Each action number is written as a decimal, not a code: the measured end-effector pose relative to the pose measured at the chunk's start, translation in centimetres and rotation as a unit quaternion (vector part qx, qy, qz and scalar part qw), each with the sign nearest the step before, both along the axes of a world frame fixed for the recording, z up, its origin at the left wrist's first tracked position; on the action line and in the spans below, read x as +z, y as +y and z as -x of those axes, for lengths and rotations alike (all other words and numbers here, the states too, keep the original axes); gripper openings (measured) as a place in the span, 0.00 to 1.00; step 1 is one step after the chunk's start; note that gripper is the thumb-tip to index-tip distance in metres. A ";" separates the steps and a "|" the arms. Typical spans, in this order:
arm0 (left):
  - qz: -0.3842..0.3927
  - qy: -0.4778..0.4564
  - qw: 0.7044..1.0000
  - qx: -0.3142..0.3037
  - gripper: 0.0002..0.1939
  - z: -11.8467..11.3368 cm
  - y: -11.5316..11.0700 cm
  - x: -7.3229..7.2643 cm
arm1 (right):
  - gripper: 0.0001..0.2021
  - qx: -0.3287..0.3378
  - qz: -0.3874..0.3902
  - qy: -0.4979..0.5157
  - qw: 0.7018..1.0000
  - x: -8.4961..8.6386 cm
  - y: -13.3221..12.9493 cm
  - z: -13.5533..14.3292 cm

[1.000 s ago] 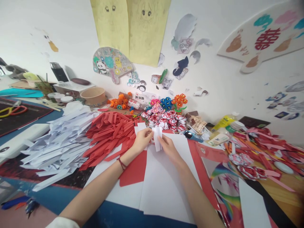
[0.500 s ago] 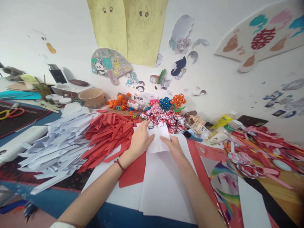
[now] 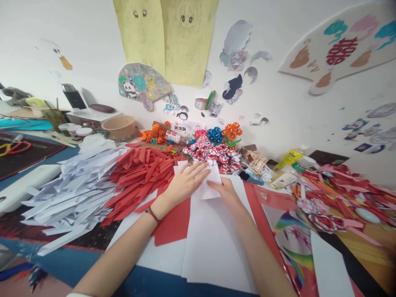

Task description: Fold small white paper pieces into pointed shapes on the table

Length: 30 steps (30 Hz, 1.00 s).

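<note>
A small folded piece of white paper (image 3: 206, 194) is raised over larger white sheets (image 3: 213, 243). My right hand (image 3: 230, 196) pinches its right edge, thumb on top and the other fingers mostly hidden behind it. Across its left and upper part lies my left hand (image 3: 187, 181), fingers stretched out flat on the paper. Red paper (image 3: 173, 227) shows beneath my left forearm. To the left of my hands are a heap of folded red paper strips (image 3: 142, 173) and a bigger heap of white paper strips (image 3: 77, 185).
Red-and-white paper roses (image 3: 222, 156) and orange flowers (image 3: 233, 131) stand behind my hands against the wall. Scissors (image 3: 18, 147) lie far left, near a wooden-coloured tub (image 3: 119, 126). On the right are a plastic-covered packet (image 3: 292, 247) and loose red and pink strips (image 3: 349, 185).
My left hand has gone from gripping the small paper's left edge, thumb on top, to lying flat across it, fingers pointing right. My right hand stays nearly where it was.
</note>
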State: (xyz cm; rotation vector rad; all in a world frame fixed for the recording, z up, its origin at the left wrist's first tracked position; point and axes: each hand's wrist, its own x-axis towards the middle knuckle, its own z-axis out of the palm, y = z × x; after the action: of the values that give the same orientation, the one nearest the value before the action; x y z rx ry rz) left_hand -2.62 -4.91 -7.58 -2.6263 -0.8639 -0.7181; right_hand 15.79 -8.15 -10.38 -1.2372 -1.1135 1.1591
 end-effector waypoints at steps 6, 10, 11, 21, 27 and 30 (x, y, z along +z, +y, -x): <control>-0.033 0.083 0.992 -0.090 0.24 0.1 -0.2 -0.1 | 0.15 0.043 0.001 -0.035 0.998 0.4 -0.3 -0.5; -0.028 0.080 0.993 -0.077 0.20 0.0 -0.4 0.3 | 0.15 0.063 0.002 -0.051 0.997 0.8 -0.5 -0.6; -0.026 0.074 0.995 -0.066 0.19 0.0 -0.4 0.4 | 0.15 0.071 0.000 -0.048 0.996 0.9 -0.6 -0.5; -0.015 0.028 0.999 0.020 0.16 0.4 0.3 -0.1 | 0.20 0.093 -0.045 0.021 0.994 2.3 -0.9 -0.2; 0.056 -0.019 0.998 0.020 0.12 0.3 0.3 -0.1 | 0.14 -0.042 -0.093 0.014 0.995 1.7 -0.4 -0.3; 0.124 -0.065 0.990 -0.005 0.16 0.1 0.2 -0.1 | 0.12 -0.057 -0.102 0.008 0.993 1.5 -0.5 -0.2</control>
State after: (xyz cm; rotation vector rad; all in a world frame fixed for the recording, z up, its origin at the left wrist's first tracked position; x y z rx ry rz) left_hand -2.74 -4.74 -7.70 -2.8281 -1.0385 -0.8428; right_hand 16.03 -8.65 -8.83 -1.1147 -1.1059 0.9436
